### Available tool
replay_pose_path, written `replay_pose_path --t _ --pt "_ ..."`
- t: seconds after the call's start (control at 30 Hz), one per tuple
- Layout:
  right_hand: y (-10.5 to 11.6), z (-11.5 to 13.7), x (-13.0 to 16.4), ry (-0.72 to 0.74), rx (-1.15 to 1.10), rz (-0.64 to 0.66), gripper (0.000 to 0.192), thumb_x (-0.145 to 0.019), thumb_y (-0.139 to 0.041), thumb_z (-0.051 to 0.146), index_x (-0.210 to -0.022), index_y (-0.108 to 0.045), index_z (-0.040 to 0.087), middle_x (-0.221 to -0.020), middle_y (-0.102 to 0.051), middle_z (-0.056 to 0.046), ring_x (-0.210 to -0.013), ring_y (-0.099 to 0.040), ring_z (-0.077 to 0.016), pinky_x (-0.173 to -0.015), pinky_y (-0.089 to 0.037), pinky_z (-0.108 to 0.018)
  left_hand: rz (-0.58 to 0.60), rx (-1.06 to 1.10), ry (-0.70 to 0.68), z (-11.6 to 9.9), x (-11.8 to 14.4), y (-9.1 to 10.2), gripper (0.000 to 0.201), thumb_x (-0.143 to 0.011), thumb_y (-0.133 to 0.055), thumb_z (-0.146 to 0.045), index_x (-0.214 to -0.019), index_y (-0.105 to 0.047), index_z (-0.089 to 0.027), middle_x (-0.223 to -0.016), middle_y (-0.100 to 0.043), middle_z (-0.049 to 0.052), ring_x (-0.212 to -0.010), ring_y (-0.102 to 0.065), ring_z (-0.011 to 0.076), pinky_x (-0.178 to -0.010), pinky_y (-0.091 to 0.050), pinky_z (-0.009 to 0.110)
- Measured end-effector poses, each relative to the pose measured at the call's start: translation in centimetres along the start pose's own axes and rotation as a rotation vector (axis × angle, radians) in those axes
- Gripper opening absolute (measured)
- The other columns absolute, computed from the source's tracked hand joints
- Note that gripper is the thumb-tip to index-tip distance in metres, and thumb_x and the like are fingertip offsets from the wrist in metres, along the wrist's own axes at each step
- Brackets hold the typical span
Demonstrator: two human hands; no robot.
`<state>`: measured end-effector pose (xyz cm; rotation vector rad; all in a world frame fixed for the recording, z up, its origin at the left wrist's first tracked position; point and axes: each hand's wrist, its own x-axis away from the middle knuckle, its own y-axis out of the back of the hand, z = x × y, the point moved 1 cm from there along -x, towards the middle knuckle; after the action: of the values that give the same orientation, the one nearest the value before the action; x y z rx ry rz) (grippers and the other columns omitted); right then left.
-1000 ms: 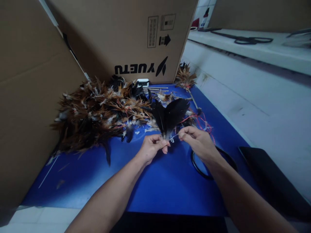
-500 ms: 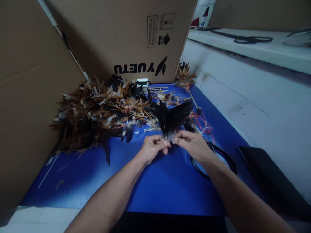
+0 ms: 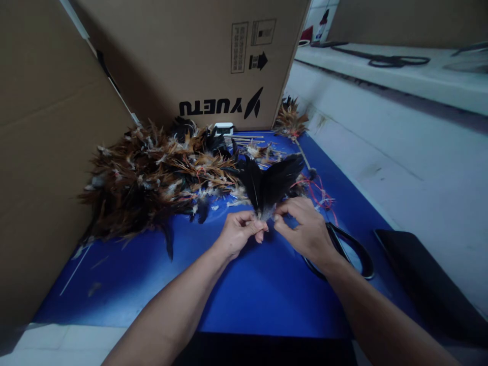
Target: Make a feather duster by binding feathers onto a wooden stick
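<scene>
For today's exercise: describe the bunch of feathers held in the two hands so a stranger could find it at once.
Start at the blue mat before the cardboard box. Right of the big brown feather pile, both hands pinch a small black feather bunch by its pale base. It alone is all black, upright and fanned.

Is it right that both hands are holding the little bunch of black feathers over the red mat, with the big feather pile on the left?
Not quite: the mat is blue, not red, as the head view shows. The rest holds: the left hand and the right hand pinch the bunch of black feathers at its base, and the big feather pile lies to the left.
</scene>
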<state>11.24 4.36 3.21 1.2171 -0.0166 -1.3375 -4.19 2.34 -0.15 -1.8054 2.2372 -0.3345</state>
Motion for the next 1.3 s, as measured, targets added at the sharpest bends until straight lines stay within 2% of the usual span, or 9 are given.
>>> replay_pose_path --t 0.07,0.13,0.3,0.37,0.53,0.67,1.03,1.17,1.3 --pt "0.1 0.1 0.0 -0.005 -0.002 -0.002 0.013 -0.073 -0.052 0.015 -0.062 -0.052 0.023 -0.065 -0.058 -0.001 -0.070 -0.053 -0.0184 -0.076 -0.038 -0.036 -0.006 0.025 -0.003 0.0 0.0 0.0 0.033 -0.068 -0.071 -0.043 -0.066 -0.065 -0.011 -0.048 -0.056 0.000 -0.044 -0.049 0.0080 -0.052 -0.039 0.023" --pt "0.2 0.2 0.0 -0.075 -0.057 0.014 0.012 -0.072 -0.052 0.015 -0.063 -0.052 0.022 -0.067 -0.059 -0.001 -0.071 -0.053 -0.0183 -0.075 -0.039 -0.036 -0.010 0.042 0.002 0.1 0.0 0.1 0.032 -0.069 -0.071 -0.042 -0.067 -0.065 -0.011 -0.049 -0.057 0.000 -0.044 -0.048 0.0078 -0.051 -0.038 0.023" --pt "0.0 -0.5 0.3 -0.428 -0.429 0.235 0.011 -0.077 -0.051 0.022 -0.068 -0.057 0.020 -0.069 -0.060 0.000 -0.068 -0.054 -0.0154 -0.067 -0.041 -0.029 0.005 0.039 -0.013 0.2 0.0 0.4 0.028 -0.072 -0.070 -0.038 -0.069 -0.066 -0.011 -0.050 -0.057 0.000 -0.046 -0.050 0.0080 -0.053 -0.039 0.023" --pt "-0.2 -0.9 0.5 -0.504 -0.571 0.287 0.015 -0.078 -0.051 0.025 -0.068 -0.059 0.019 -0.069 -0.060 0.000 -0.070 -0.054 -0.0153 -0.069 -0.041 -0.029 0.011 0.021 -0.023 0.2 0.0 0.4 0.028 -0.072 -0.069 -0.038 -0.069 -0.066 -0.011 -0.050 -0.057 0.000 -0.047 -0.050 0.0083 -0.054 -0.040 0.023" --pt "-0.6 -1.3 0.7 -0.555 -0.771 0.316 0.019 -0.079 -0.056 0.033 -0.069 -0.061 0.017 -0.069 -0.061 0.000 -0.071 -0.054 -0.0147 -0.070 -0.041 -0.029 0.008 -0.003 -0.032 0.1 -0.1 0.3 0.029 -0.072 -0.069 -0.040 -0.068 -0.065 -0.012 -0.049 -0.057 -0.001 -0.047 -0.051 0.0088 -0.057 -0.041 0.024" --pt "-0.6 -1.0 0.7 -0.631 -0.772 0.297 0.016 -0.071 -0.065 0.032 -0.070 -0.060 0.017 -0.069 -0.061 0.000 -0.067 -0.055 -0.0134 -0.066 -0.043 -0.028 -0.006 -0.021 -0.004 0.1 -0.1 0.3 0.031 -0.070 -0.070 -0.042 -0.068 -0.065 -0.011 -0.050 -0.057 0.000 -0.047 -0.050 0.0085 -0.056 -0.040 0.024" --pt "-0.9 -1.2 0.7 -0.635 -0.810 0.159 0.008 -0.070 -0.063 0.023 -0.068 -0.058 0.018 -0.068 -0.062 -0.001 -0.067 -0.057 -0.0138 -0.069 -0.046 -0.030 -0.005 -0.031 0.007 0.3 -0.1 0.2 0.034 -0.070 -0.069 -0.046 -0.068 -0.065 -0.012 -0.049 -0.057 0.000 -0.047 -0.050 0.0087 -0.056 -0.041 0.024" --pt "-1.1 -1.3 0.9 -0.630 -0.819 0.095 0.010 -0.070 -0.066 0.023 -0.071 -0.058 0.018 -0.066 -0.062 0.000 -0.066 -0.059 -0.0132 -0.068 -0.047 -0.029 0.007 -0.026 0.004 0.3 -0.1 0.2 0.033 -0.071 -0.069 -0.044 -0.069 -0.066 -0.011 -0.050 -0.057 0.000 -0.046 -0.050 0.0082 -0.055 -0.041 0.024" --pt "-0.8 -1.5 0.9 -0.628 -0.865 0.109 0.019 -0.069 -0.071 0.028 -0.081 -0.060 0.019 -0.072 -0.064 -0.001 -0.068 -0.060 -0.0133 -0.069 -0.050 -0.029 0.001 -0.028 0.008 0.3 -0.1 0.3 0.031 -0.071 -0.069 -0.042 -0.070 -0.066 -0.011 -0.050 -0.057 0.000 -0.047 -0.050 0.0083 -0.055 -0.041 0.024"
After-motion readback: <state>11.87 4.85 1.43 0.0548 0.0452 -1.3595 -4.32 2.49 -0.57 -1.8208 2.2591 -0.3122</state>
